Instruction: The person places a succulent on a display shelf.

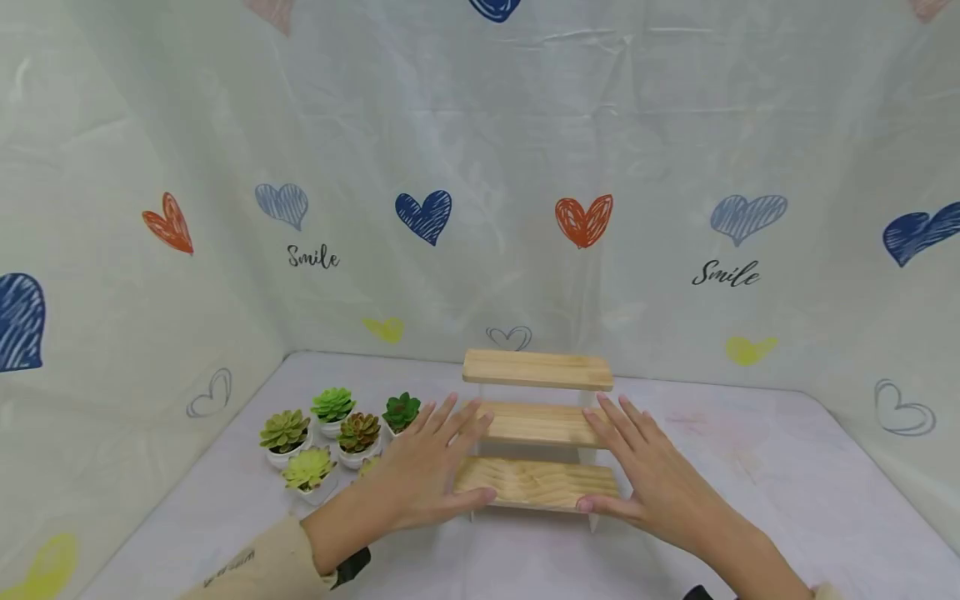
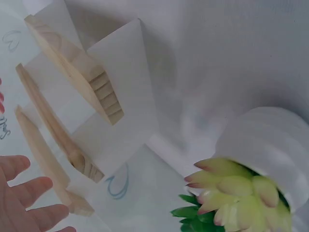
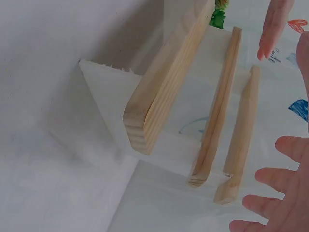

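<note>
A three-tier display stand (image 1: pixel 536 369) with pale wooden shelves and white side panels stands on the table. My left hand (image 1: pixel 423 475), fingers straight and spread, hovers at the stand's left side. Mirroring it on the right is my right hand (image 1: pixel 656 483), also spread flat. Both wrist views show gaps between the fingers and the shelves (image 2: pixel 72 67), and neither hand holds anything. Closest to my left hand are small potted succulents, among them a dark green one (image 1: pixel 401 412) and a reddish-brown one (image 1: pixel 358 432). Another succulent (image 1: pixel 370 465) is partly hidden by the left hand.
Farther left sit more succulents in white pots: a bright green one (image 1: pixel 333 404), an olive one (image 1: pixel 285 429) and a yellow-green one (image 1: pixel 309 468). A white cloth (image 1: pixel 750 467) covers the table. Behind it hangs a curtain (image 1: pixel 510 125) printed with hearts.
</note>
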The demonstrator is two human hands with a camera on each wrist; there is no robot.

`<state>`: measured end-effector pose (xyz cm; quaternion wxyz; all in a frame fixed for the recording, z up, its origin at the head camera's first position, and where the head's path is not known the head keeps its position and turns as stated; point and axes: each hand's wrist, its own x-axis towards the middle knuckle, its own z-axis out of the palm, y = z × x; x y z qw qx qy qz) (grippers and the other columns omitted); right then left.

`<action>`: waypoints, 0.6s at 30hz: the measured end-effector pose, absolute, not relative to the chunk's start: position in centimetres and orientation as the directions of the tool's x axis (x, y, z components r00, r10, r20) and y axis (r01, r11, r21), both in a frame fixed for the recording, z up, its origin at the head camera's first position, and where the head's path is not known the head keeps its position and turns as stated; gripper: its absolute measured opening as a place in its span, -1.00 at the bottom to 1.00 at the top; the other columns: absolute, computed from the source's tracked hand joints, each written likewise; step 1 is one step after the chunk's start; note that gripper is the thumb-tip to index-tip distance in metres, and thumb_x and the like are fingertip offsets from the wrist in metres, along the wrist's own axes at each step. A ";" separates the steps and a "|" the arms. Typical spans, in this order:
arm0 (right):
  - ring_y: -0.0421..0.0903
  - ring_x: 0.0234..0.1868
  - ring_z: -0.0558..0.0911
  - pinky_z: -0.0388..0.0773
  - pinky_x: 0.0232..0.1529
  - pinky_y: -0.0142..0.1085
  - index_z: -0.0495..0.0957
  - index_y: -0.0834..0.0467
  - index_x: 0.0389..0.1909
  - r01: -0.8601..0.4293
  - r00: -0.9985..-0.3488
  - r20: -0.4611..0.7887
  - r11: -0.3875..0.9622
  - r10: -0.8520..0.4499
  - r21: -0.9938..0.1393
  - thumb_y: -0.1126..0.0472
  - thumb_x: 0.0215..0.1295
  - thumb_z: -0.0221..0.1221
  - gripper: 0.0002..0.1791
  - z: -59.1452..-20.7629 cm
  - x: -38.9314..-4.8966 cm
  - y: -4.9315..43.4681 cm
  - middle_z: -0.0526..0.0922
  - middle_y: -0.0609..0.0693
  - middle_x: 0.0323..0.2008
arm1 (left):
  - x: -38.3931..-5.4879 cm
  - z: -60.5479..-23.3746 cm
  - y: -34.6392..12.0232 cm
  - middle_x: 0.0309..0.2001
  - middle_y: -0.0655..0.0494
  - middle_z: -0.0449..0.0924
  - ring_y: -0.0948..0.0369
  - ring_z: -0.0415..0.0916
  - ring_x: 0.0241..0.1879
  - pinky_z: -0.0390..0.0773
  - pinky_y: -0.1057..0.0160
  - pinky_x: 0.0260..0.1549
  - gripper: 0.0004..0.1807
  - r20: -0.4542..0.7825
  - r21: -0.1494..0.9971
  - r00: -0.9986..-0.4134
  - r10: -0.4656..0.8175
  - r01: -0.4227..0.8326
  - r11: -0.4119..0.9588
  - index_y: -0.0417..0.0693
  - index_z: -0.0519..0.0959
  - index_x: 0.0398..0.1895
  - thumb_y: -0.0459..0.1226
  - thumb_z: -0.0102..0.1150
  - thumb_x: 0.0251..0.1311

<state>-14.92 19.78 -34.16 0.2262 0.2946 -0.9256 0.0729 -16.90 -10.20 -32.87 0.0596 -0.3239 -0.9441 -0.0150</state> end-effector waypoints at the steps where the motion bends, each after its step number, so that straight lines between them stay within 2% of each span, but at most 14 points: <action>1: 0.15 0.41 0.09 0.10 0.33 0.01 0.06 0.07 0.42 -0.572 -0.737 0.455 0.820 -0.500 -0.027 -0.40 -0.04 0.15 0.06 -34.1 -14.9 19.7 0.13 0.12 0.40 | -16.9 -32.9 -10.3 0.49 0.07 -0.16 -0.02 -0.24 0.46 -0.10 -0.08 0.39 -0.09 0.126 -0.004 -0.785 0.606 0.610 0.792 0.06 -0.03 0.47 0.36 -0.28 0.17; 4: 0.18 0.36 0.17 0.27 0.18 0.12 0.10 0.09 0.40 -0.555 -0.771 0.443 0.824 -0.458 -0.113 -0.36 -0.06 0.20 0.05 -34.2 -14.8 19.7 0.14 0.10 0.39 | -16.7 -33.1 -10.7 0.49 0.08 -0.16 -0.01 -0.24 0.46 -0.12 -0.06 0.39 -0.09 0.142 0.036 -0.793 0.592 0.602 0.798 0.05 -0.03 0.47 0.35 -0.25 0.17; 9: 0.16 0.27 0.30 0.41 0.06 0.14 0.15 0.12 0.37 -0.510 -0.823 0.423 0.820 -0.378 -0.259 -0.26 -0.02 0.25 -0.02 -34.5 -14.6 19.7 0.21 0.12 0.35 | -16.5 -33.4 -11.7 0.46 0.04 -0.03 -0.04 -0.12 0.44 -0.02 -0.06 0.38 -0.10 0.215 0.072 -0.795 0.567 0.592 0.803 0.01 0.05 0.44 0.34 -0.19 0.17; 14: 0.20 0.26 0.31 0.35 0.10 0.18 0.19 0.21 0.31 -0.414 -0.892 0.361 0.815 -0.272 -0.406 -0.21 0.02 0.27 -0.08 -34.9 -14.4 20.3 0.30 0.19 0.28 | -16.1 -34.0 -13.0 0.42 0.01 0.10 -0.06 0.01 0.40 0.15 -0.07 0.31 -0.13 0.290 0.111 -0.802 0.523 0.570 0.814 -0.02 0.12 0.42 0.28 -0.09 0.17; 18: 0.26 0.24 0.33 0.33 0.09 0.20 0.20 0.24 0.28 -0.317 -0.942 0.267 0.806 -0.205 -0.500 -0.21 0.06 0.25 -0.10 -35.2 -14.5 21.1 0.36 0.25 0.23 | -15.5 -34.5 -14.2 0.41 0.08 0.13 -0.04 0.08 0.38 0.29 -0.11 0.21 -0.16 0.342 0.173 -0.821 0.457 0.533 0.828 0.08 0.13 0.42 0.23 0.05 0.13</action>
